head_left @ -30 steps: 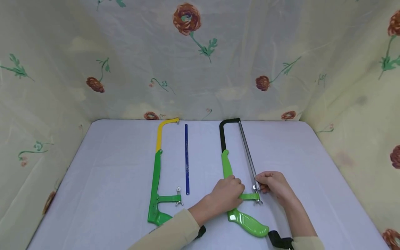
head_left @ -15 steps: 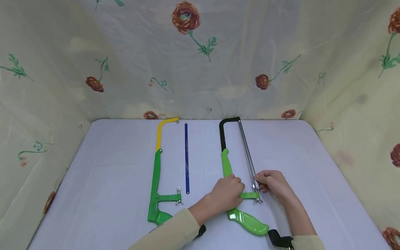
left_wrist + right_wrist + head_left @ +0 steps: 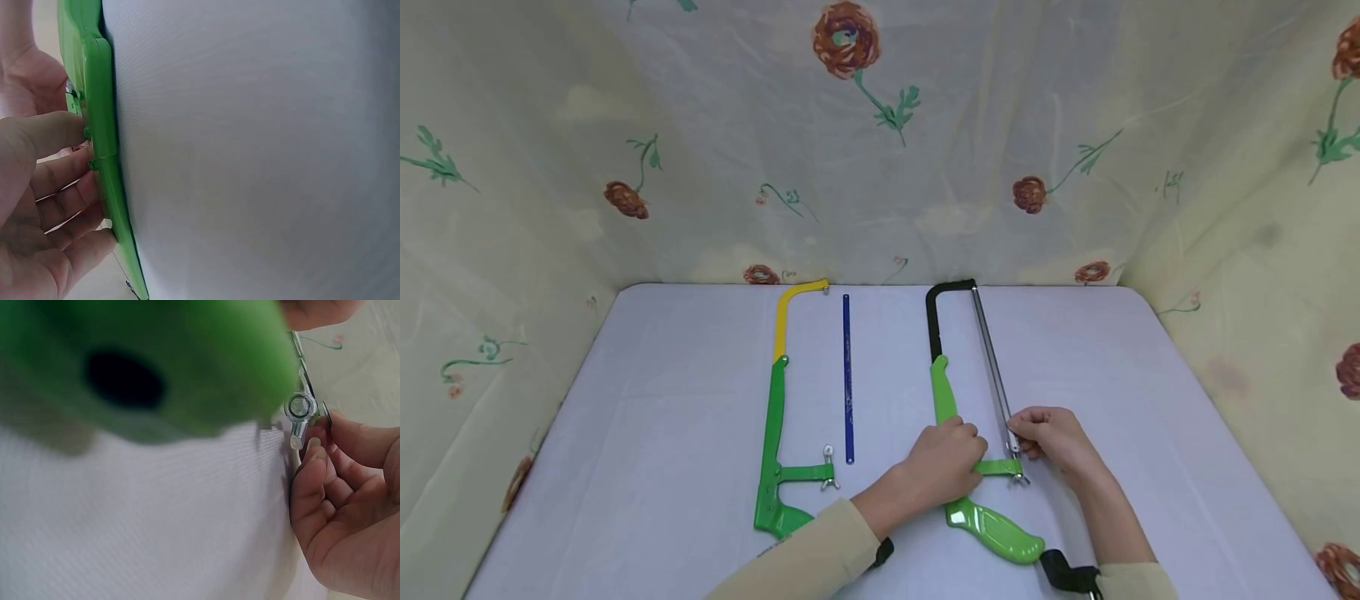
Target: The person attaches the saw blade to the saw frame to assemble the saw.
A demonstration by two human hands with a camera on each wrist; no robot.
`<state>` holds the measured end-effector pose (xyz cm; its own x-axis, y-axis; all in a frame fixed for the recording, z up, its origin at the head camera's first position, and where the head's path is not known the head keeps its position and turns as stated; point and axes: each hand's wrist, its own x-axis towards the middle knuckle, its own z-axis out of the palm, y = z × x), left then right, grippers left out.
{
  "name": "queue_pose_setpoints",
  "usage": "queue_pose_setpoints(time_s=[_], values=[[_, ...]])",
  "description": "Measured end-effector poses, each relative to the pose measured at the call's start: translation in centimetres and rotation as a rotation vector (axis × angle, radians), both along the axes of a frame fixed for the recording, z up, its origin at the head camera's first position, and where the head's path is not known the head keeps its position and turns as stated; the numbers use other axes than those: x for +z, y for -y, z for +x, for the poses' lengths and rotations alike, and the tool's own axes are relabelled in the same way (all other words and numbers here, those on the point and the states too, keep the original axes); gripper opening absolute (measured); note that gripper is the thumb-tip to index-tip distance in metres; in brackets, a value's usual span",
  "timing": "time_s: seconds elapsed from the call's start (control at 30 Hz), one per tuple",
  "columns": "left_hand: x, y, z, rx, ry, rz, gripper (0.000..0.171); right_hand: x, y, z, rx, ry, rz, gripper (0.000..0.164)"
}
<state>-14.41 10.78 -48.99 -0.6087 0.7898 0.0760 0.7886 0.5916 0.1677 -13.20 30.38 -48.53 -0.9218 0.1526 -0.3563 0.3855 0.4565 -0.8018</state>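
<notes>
A hacksaw frame (image 3: 943,387), black at its far end and light green towards its handle (image 3: 996,532), lies right of centre on the table. My left hand (image 3: 943,462) grips its green back, fingers bent against the edge in the left wrist view. A grey hacksaw blade (image 3: 990,354) runs from the black tip down to the near blade holder. My right hand (image 3: 1056,442) pinches the blade's near end between thumb and fingers, right beside the holder. A wing nut (image 3: 301,407) shows close to those fingertips in the right wrist view. Whether the blade's hole sits on the pin cannot be told.
A second hacksaw frame (image 3: 772,433), yellow and darker green, lies to the left, its handle partly behind my left sleeve (image 3: 820,550). Between the two frames lies a blue blade (image 3: 848,379). Flowered cloth (image 3: 880,208) hangs behind the white-covered table (image 3: 662,433).
The blade's near end has shifted slightly left, from beside the holder's pin to over it, with my right fingers following. My left hand keeps its grip on the frame.
</notes>
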Motion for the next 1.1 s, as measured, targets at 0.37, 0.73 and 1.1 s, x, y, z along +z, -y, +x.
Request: queue_pose_setpoints(time_s=[0.37,0.73,1.1], values=[[-0.3,-0.07,-0.05,0.006,-0.008,0.001,0.018,-0.09,-0.01,0.04,0.003,-0.006,0.009,0.027],[-0.23,-0.01,-0.07,0.005,-0.005,0.002,0.018,-0.12,0.09,0.0,0.006,-0.01,0.016,0.027],[-0.23,0.05,-0.04,0.001,-0.01,0.009,0.018,-0.05,0.4,0.0,-0.01,-0.015,0.035,0.026]])
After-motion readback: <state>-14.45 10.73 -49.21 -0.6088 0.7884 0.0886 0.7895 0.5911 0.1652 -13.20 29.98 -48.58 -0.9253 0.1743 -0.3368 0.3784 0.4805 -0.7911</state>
